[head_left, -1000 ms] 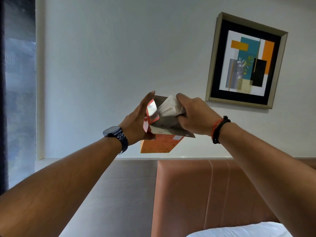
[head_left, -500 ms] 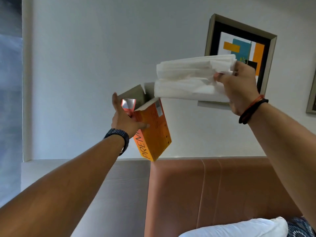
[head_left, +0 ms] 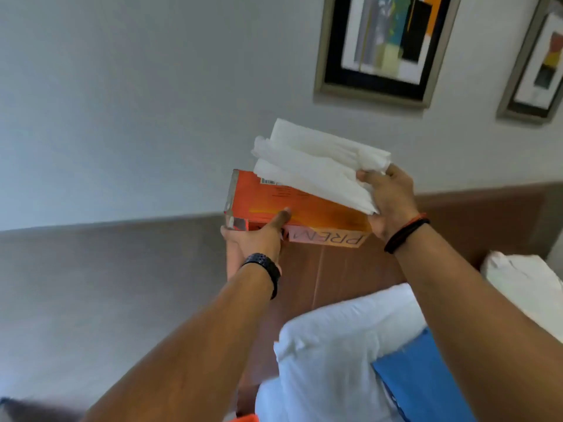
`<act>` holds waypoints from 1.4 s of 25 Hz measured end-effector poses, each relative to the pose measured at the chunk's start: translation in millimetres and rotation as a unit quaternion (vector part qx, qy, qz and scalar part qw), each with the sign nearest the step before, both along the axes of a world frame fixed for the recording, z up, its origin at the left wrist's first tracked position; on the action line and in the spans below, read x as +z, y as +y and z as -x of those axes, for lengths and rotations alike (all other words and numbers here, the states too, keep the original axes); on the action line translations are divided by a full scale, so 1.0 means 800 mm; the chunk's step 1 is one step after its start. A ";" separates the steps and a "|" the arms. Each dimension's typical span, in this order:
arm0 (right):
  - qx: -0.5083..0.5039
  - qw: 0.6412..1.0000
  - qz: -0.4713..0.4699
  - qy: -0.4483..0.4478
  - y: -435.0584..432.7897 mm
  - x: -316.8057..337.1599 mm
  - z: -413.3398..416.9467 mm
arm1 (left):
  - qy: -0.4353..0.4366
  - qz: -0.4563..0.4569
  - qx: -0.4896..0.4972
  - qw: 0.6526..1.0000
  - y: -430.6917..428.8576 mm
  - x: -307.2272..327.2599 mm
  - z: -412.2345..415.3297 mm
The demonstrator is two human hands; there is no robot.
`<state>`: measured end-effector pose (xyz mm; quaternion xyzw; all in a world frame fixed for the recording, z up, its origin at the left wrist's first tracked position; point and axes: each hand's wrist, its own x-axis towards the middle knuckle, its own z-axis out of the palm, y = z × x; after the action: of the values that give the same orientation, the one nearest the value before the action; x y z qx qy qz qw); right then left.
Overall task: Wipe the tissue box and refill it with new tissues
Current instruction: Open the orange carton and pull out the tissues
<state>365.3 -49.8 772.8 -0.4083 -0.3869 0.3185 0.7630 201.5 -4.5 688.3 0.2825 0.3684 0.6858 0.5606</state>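
Note:
An orange cardboard tissue box (head_left: 292,205) with "PREM" lettering is held up in the air, lying roughly level. My left hand (head_left: 259,236) grips its left end from below, index finger stretched across the orange face. My right hand (head_left: 390,199) holds a thick stack of white tissues (head_left: 316,166) by its right end. The stack lies across the top of the box and sticks out past its far edge. The box's open end is hidden from me.
A brown padded headboard (head_left: 341,269) stands under the hands, with a grey wall panel (head_left: 106,284) to its left. White pillows (head_left: 335,354) and a blue object (head_left: 423,379) lie below. Two framed pictures (head_left: 384,47) hang on the white wall.
The tissue stack came out of the box in my right hand, was lifted away, and now rests on top of the box. The box has turned level and the view has tilted down.

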 end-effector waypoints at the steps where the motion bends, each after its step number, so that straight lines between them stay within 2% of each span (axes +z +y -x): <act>1: -0.010 0.999 0.029 0.009 0.003 -0.040 -0.014 | -0.006 0.013 -0.014 1.000 -0.003 -0.030 -0.020; 4: -0.048 0.989 0.135 0.036 0.000 -0.179 -0.056 | -0.002 0.070 -0.058 0.996 -0.018 -0.140 -0.072; 8: -0.085 0.956 0.262 0.104 -0.045 -0.380 -0.105 | 0.054 0.157 -0.076 0.983 -0.061 -0.317 -0.113; 12: -0.111 0.907 0.376 0.154 -0.115 -0.565 -0.142 | 0.082 0.284 -0.123 0.947 -0.128 -0.490 -0.148; 16: -0.142 0.865 0.446 0.177 -0.157 -0.701 -0.174 | 0.112 0.379 -0.165 0.904 -0.165 -0.624 -0.177; 19: -0.148 0.861 0.450 0.185 -0.164 -0.771 -0.194 | 0.148 0.405 -0.179 0.885 -0.167 -0.694 -0.202; 23: -0.134 0.875 0.424 0.191 -0.155 -0.811 -0.211 | 0.150 0.369 -0.170 0.902 -0.159 -0.744 -0.209; 26: -0.116 0.882 0.423 0.173 -0.145 -0.792 -0.214 | 0.160 0.352 -0.178 0.905 -0.157 -0.735 -0.202; 30: -0.075 0.903 0.390 0.163 -0.118 -0.724 -0.198 | 0.314 0.371 0.020 0.874 -0.122 -0.692 -0.166; 31: -0.049 0.913 0.371 0.163 -0.104 -0.705 -0.187 | 0.321 0.355 0.041 0.877 -0.105 -0.675 -0.149; 32: -0.021 0.920 0.357 0.159 -0.089 -0.688 -0.175 | 0.292 0.331 0.033 0.897 -0.087 -0.661 -0.131; 33: 0.006 0.926 0.346 0.151 -0.073 -0.672 -0.159 | 0.225 0.318 -0.001 0.921 -0.071 -0.644 -0.117; 35: 0.060 0.936 0.326 0.120 -0.037 -0.641 -0.118 | 0.076 0.326 -0.133 0.933 -0.035 -0.610 -0.065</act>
<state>459.7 -79.5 260.0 -0.5694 -0.1909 0.5194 0.6079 253.1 -32.2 200.2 0.1819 0.5727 0.4232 0.6781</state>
